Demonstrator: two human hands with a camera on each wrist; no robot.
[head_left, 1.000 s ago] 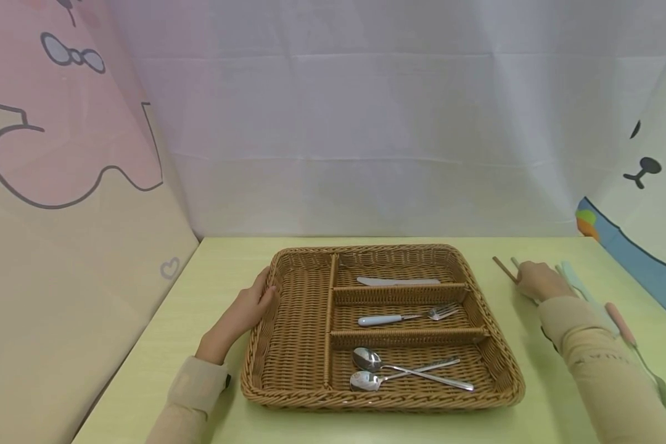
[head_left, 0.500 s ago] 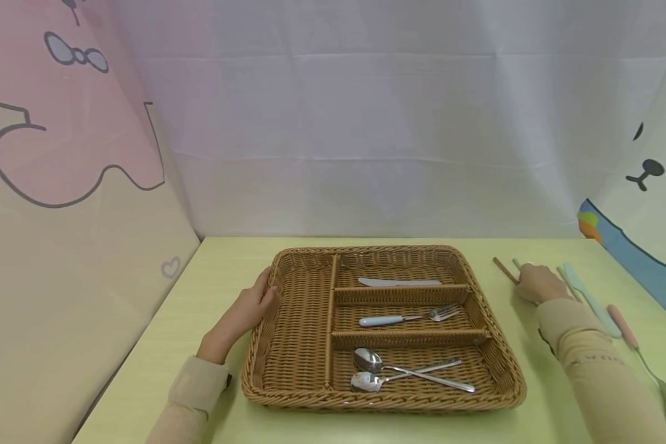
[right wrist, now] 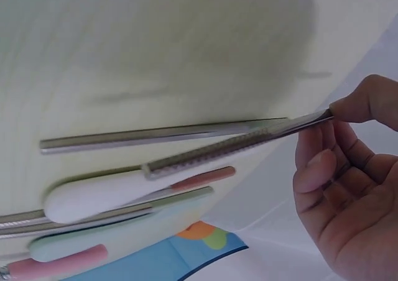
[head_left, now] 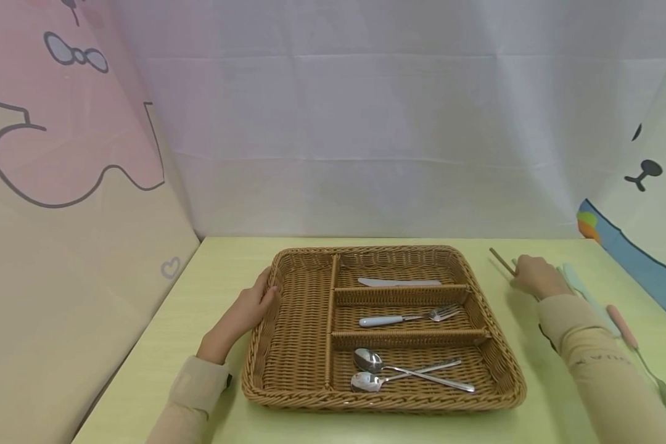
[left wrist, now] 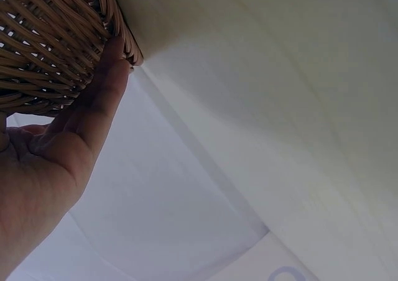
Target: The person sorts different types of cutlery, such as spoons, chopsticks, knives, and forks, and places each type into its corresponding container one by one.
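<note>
My left hand (head_left: 250,308) holds the left rim of a divided wicker basket (head_left: 330,320), thumb over the rim and fingers along the outside wall. At the right of the table, my right hand (head_left: 539,276) pinches a slim chopstick (right wrist: 239,144) between thumb and forefinger, its textured end tilted over the table. A second chopstick (right wrist: 149,133) lies beside it. Below these in the right wrist view is a white handle (right wrist: 93,197). In the basket are a knife (head_left: 399,282), a blue-handled fork (head_left: 381,320) and two crossed spoons (head_left: 368,360).
Right of my right hand lie a mint-green knife (head_left: 588,299) and a utensil with a pink handle (head_left: 621,325). A white cloth (head_left: 344,154) hangs behind the table (head_left: 227,253), with printed cloth at both sides.
My right hand has risen slightly, and the brownish stick end in it has shifted up and left. The left hand and the basket stay in place.
</note>
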